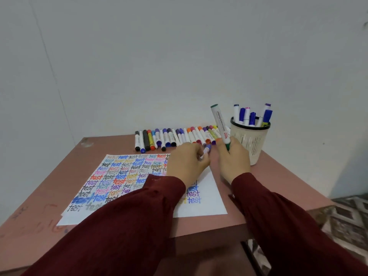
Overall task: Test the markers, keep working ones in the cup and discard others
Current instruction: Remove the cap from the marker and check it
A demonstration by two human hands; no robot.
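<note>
Maroon sleeves; right fingers round marker

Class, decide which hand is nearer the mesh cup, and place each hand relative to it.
Right. The right hand, gripping a green marker, sits just left of the cup. The left hand, holding a purple marker, is farther left, over the paper.

Seemingly a home room: scribbled-on brown table, bare white wall, patterned floor.

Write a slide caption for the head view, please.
Right hand holds green marker beside the cup; left hand pinches a purple marker.
</note>
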